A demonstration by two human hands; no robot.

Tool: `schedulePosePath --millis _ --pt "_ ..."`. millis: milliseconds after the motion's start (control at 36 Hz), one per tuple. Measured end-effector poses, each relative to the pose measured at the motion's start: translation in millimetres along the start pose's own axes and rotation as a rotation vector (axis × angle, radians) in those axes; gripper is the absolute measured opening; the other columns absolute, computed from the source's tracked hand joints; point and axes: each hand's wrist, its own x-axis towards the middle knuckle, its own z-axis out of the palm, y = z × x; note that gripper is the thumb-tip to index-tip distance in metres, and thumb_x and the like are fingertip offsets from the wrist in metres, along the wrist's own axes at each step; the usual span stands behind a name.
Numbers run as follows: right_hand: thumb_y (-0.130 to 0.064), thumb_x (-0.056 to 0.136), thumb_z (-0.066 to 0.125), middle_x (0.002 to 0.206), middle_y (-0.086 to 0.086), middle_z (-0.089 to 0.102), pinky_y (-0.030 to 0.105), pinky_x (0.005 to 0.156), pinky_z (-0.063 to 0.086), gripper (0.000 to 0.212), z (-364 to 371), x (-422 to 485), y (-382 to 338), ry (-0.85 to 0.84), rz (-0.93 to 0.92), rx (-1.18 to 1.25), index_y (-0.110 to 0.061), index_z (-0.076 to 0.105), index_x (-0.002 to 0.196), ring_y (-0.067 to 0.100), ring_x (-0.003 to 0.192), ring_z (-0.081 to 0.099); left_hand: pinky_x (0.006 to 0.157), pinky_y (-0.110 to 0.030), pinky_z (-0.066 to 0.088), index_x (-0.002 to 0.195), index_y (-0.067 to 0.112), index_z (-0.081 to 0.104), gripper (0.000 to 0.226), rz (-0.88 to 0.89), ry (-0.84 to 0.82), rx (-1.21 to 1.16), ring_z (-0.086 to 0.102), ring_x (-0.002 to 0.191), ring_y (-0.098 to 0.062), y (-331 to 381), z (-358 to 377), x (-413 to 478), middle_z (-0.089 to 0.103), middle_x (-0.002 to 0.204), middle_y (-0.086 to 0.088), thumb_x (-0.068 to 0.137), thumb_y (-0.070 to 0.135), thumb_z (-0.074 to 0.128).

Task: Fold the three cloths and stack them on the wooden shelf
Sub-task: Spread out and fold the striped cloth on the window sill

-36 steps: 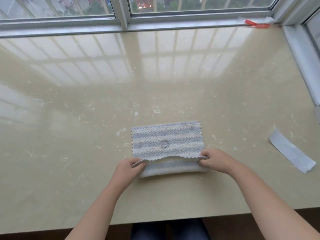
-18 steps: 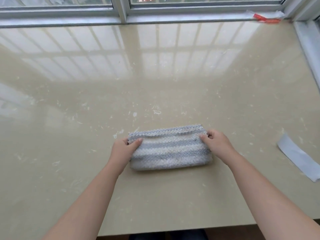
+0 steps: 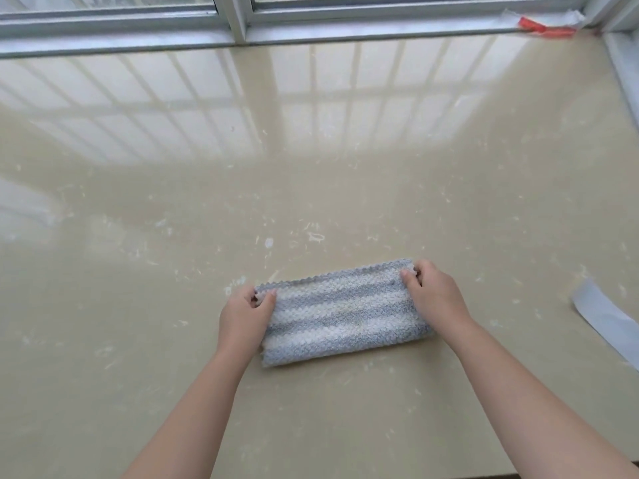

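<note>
A grey-and-white striped cloth (image 3: 342, 312) lies folded into a long narrow band on the glossy beige counter (image 3: 311, 167), near its front edge. My left hand (image 3: 247, 314) pinches the cloth's far left corner. My right hand (image 3: 434, 293) pinches the far right corner, where the scalloped edges meet. Both forearms reach in from below. No other cloth and no wooden shelf are in view.
A pale grey strip of paper or tape (image 3: 603, 318) lies on the counter at the right. A window frame (image 3: 235, 25) runs along the back, with a red scrap (image 3: 544, 27) at its right end. A white ledge (image 3: 624, 74) borders the right side.
Both hands lifted the near edge of the cloth and carried it over to the far edge, halving its depth. Since then they have stayed at the far corners.
</note>
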Motion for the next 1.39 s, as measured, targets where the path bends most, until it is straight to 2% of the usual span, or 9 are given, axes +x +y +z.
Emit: schedulePosePath --millis 361,500,583,667,861,972,1111,1222,1389 --pt "-0.027 0.097 0.044 0.067 0.004 0.051 0.033 0.056 0.031 0.021 5 4 -2 0.073 0.042 -0.009 -0.011 0.045 0.083 0.027 0.067 0.050 0.051 -0.030 0.026 0.065 0.016 0.036 0.034 0.025 0.067 0.206 0.036 0.056 -0.016 10 3 -3 0.040 0.061 0.001 0.091 0.026 0.056" --pt "-0.030 0.094 0.049 0.082 0.003 0.056 0.034 0.066 0.037 0.019 3 -1 -7 0.125 0.091 -0.042 -0.012 0.045 0.099 0.028 0.079 0.055 0.068 -0.033 0.040 0.109 0.012 0.049 0.032 0.049 0.180 0.404 0.053 0.082 -0.025 11 3 -9 0.057 0.090 0.000 0.089 0.035 0.057" --pt "-0.031 0.090 0.053 0.106 0.011 0.055 0.041 0.087 0.033 0.036 6 -11 -11 0.378 0.059 -0.222 -0.005 0.049 0.115 0.032 0.102 0.050 0.074 -0.042 0.044 0.109 0.003 0.056 0.039 0.232 0.411 0.449 0.057 0.089 -0.034 8 5 -16 0.061 0.095 -0.012 0.084 0.032 0.050" --pt "-0.026 0.084 0.045 0.098 0.017 0.057 0.044 0.081 0.041 0.035 24 -24 -14 0.562 -0.120 -0.251 -0.001 0.055 0.106 0.035 0.092 0.053 0.073 -0.041 0.046 0.104 0.005 0.052 0.035 0.520 0.529 0.475 0.058 0.091 -0.035 6 19 -24 0.062 0.100 -0.016 0.077 0.023 0.041" --pt "-0.025 0.081 0.037 0.121 0.008 0.063 0.051 0.102 0.030 0.044 87 -40 -22 0.425 -0.601 -0.421 -0.012 0.045 0.122 0.021 0.119 0.044 0.097 -0.043 0.042 0.118 0.006 0.046 0.039 0.893 0.237 0.517 0.055 0.118 -0.029 5 77 -37 0.062 0.121 -0.016 0.081 0.009 0.038" --pt "-0.026 0.085 0.034 0.132 0.005 0.056 0.046 0.103 0.021 0.048 98 -34 -16 0.366 -0.631 -0.461 -0.012 0.039 0.131 0.022 0.128 0.034 0.110 -0.033 0.016 0.128 0.002 0.042 0.046 0.888 0.147 0.600 0.052 0.123 -0.028 -3 86 -33 0.058 0.129 -0.015 0.083 0.013 0.038" --pt "-0.035 0.101 0.009 0.150 0.001 0.032 0.048 0.108 0.018 0.050 100 -25 0 0.313 -0.651 -0.516 -0.015 0.028 0.143 0.015 0.145 0.001 0.112 -0.042 0.009 0.149 0.008 0.014 0.055 0.830 0.143 0.754 -0.004 0.145 -0.014 -27 89 -24 0.034 0.148 -0.009 0.096 0.020 0.023" --pt "-0.040 0.100 0.008 0.158 -0.006 -0.002 0.049 0.112 0.010 0.055 102 -22 13 0.298 -0.700 -0.546 -0.019 0.009 0.150 0.014 0.145 0.000 0.109 -0.053 0.014 0.148 0.010 0.018 0.054 0.808 0.152 0.810 0.000 0.145 -0.012 -34 88 -24 0.013 0.155 -0.002 0.100 0.032 0.008" --pt "-0.044 0.098 0.008 0.157 -0.009 -0.007 0.047 0.113 0.008 0.057 94 -17 22 0.333 -0.654 -0.503 -0.022 0.006 0.150 0.011 0.145 -0.001 0.108 -0.056 0.010 0.149 0.012 0.017 0.063 0.737 0.223 0.816 0.000 0.145 -0.012 -44 79 -25 0.003 0.158 0.003 0.096 0.047 0.018"
